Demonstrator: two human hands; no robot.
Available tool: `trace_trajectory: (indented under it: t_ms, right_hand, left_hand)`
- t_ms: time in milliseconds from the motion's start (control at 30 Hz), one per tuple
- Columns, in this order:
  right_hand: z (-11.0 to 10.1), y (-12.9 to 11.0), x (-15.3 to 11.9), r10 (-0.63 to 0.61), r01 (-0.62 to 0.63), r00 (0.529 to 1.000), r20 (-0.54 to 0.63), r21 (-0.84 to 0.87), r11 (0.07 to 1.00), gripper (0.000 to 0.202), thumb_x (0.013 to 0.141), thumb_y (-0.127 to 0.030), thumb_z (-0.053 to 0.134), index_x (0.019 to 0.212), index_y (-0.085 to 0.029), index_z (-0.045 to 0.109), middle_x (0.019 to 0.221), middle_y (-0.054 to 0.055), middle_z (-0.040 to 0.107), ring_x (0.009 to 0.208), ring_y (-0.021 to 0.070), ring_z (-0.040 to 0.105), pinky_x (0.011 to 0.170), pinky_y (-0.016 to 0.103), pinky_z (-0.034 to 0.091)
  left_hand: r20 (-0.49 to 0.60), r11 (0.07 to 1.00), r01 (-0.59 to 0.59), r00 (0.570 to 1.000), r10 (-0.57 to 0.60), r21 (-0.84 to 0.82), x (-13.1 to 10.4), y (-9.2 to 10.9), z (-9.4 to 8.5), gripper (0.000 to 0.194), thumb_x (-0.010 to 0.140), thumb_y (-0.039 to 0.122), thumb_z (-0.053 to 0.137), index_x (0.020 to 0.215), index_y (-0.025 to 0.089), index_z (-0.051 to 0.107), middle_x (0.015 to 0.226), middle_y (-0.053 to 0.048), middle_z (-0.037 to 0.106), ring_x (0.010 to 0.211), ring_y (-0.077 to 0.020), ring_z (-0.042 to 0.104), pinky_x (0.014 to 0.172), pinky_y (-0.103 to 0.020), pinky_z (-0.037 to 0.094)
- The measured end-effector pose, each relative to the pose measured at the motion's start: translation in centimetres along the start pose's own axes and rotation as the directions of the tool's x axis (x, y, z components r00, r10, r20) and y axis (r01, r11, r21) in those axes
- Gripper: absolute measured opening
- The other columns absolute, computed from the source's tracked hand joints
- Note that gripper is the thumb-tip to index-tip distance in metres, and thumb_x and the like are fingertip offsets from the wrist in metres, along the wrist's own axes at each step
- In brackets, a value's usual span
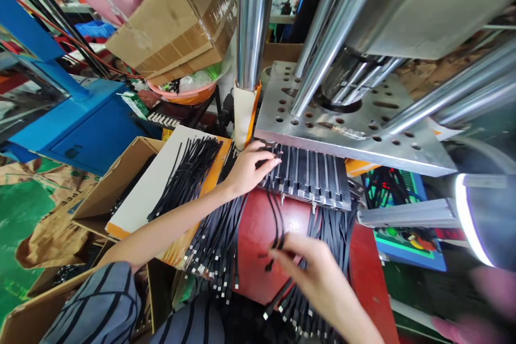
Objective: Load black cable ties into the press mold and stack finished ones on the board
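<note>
My left hand [252, 168] is at the left end of a slotted metal fixture [314, 172] under the press plate, thumb and forefinger pinching the end of a black cable. From there black cables [277, 220] hang over the red surface to my right hand [308, 260], whose fingers are closed around them lower down. Several black straps lie side by side in the fixture's slots. Bundles of black cables with silver connector tips [217, 236] hang left of the red surface, and another bundle [332, 242] hangs on the right.
The metal press plate [355, 140] with steel columns [253, 21] stands over the fixture. A white board [141, 199] with cables, open cardboard boxes [100, 193] and a blue machine [88, 123] are at left. On the right are a ring lamp [467, 220] and a blue control box [415, 250].
</note>
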State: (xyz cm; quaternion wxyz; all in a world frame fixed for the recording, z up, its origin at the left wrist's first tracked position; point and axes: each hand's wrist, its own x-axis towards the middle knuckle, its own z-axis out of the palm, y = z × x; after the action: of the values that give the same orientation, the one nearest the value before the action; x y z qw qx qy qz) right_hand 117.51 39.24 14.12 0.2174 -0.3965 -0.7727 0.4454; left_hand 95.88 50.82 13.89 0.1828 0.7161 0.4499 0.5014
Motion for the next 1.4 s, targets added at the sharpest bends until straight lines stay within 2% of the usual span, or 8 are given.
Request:
trace_trajectory:
  t_ms: [200, 333, 467, 600, 833, 1000, 1200, 1400]
  right_hand:
    - [-7.3, -0.2, 11.1, 0.026, -0.015, 0.993, -0.117, 0.09, 0.996, 0.051, 0.086, -0.065, 0.07, 0.067, -0.019, 0.061, 0.056, -0.006, 0.044, 0.053, 0.01, 0.034, 0.052, 0.027, 0.025]
    - [-7.9, 0.8, 15.2, 0.034, -0.027, 0.994, -0.106, 0.071, 0.997, 0.052, 0.081, -0.069, 0.07, 0.069, -0.019, 0.062, 0.056, -0.006, 0.046, 0.049, 0.0095, 0.038, 0.049, 0.026, 0.028]
    - [-7.8, 1.6, 16.4, 0.04, -0.038, 0.994, -0.105, 0.016, 0.999, 0.049, 0.082, -0.069, 0.068, 0.071, -0.021, 0.061, 0.057, -0.003, 0.052, 0.048, 0.0117, 0.045, 0.045, 0.026, 0.037]
    - [-7.3, 2.2, 16.2, 0.016, -0.023, 0.985, -0.174, -0.04, 0.999, 0.047, 0.085, -0.067, 0.065, 0.072, -0.021, 0.06, 0.059, -0.001, 0.055, 0.046, 0.012, 0.046, 0.039, 0.026, 0.037]
    - [-7.1, 2.9, 15.7, -0.01, 0.024, 0.974, -0.227, 0.056, 0.998, 0.055, 0.082, -0.069, 0.07, 0.101, -0.018, 0.066, 0.078, 0.002, 0.063, 0.049, 0.0117, 0.05, 0.039, 0.026, 0.039]
    - [-7.1, 2.6, 15.1, -0.047, -0.033, 0.916, -0.399, -0.19, 0.981, 0.041, 0.092, -0.058, 0.064, 0.084, -0.018, 0.065, 0.057, 0.001, 0.059, 0.045, 0.0161, 0.054, 0.051, 0.032, 0.047]
    - [-5.3, 2.1, 10.0, -0.335, 0.079, 0.91, -0.244, -0.69, 0.719, 0.041, 0.097, -0.014, 0.041, 0.121, -0.015, 0.075, 0.102, 0.014, 0.063, 0.089, 0.0252, 0.064, 0.079, 0.038, 0.055]
    - [-4.3, 0.0, 12.6, -0.16, -0.138, 0.965, -0.206, -0.924, 0.357, 0.048, 0.097, -0.012, 0.045, 0.141, -0.011, 0.063, 0.109, 0.022, 0.068, 0.094, 0.0334, 0.065, 0.079, 0.043, 0.054]
  left_hand:
    - [-0.092, 0.991, 0.116, 0.99, -0.109, 0.07, 1.9, -4.0, 1.6, 0.018, 0.101, 0.023, 0.058, 0.112, 0.013, 0.07, 0.114, -0.013, 0.073, 0.117, -0.0254, 0.066, 0.102, -0.039, 0.053]
    - [0.035, 0.979, -0.15, 0.989, 0.146, 0.141, -0.9, -3.1, -0.8, 0.035, 0.104, 0.023, 0.05, 0.138, 0.015, 0.057, 0.139, -0.016, 0.065, 0.133, -0.0235, 0.06, 0.113, -0.042, 0.05]
    - [0.413, 0.812, -0.543, 0.804, 0.428, 0.215, -3.0, -3.5, -3.0, 0.032, 0.1, 0.023, 0.056, 0.13, 0.017, 0.066, 0.141, -0.014, 0.067, 0.14, -0.0272, 0.056, 0.114, -0.049, 0.052]
    - [0.503, 0.74, -0.611, 0.751, 0.428, 0.282, -3.0, -4.0, -3.0, 0.034, 0.1, 0.021, 0.054, 0.132, 0.016, 0.066, 0.14, -0.014, 0.069, 0.139, -0.0274, 0.058, 0.108, -0.048, 0.055]
    - [0.507, 0.713, -0.561, 0.797, 0.327, 0.422, -3.6, -1.6, -2.0, 0.039, 0.102, 0.031, 0.057, 0.135, 0.011, 0.063, 0.148, -0.02, 0.06, 0.141, -0.0343, 0.054, 0.105, -0.053, 0.055]
    - [0.483, 0.627, -0.475, 0.858, 0.174, 0.617, -5.3, 0.7, -0.5, 0.045, 0.104, 0.032, 0.053, 0.144, 0.01, 0.055, 0.154, -0.023, 0.053, 0.147, -0.0361, 0.046, 0.107, -0.052, 0.051]
    - [0.465, 0.597, -0.376, 0.885, 0.006, 0.709, -6.1, 2.9, 1.1, 0.069, 0.102, 0.045, 0.053, 0.153, 0.001, 0.042, 0.165, -0.031, 0.032, 0.155, -0.0413, 0.031, 0.11, -0.055, 0.046]
    - [0.482, 0.707, -0.321, 0.875, -0.033, 0.631, -1.0, 2.5, -0.2, 0.06, 0.105, 0.037, 0.043, 0.151, 0.0, 0.046, 0.157, -0.025, 0.049, 0.148, -0.0358, 0.044, 0.119, -0.054, 0.035]
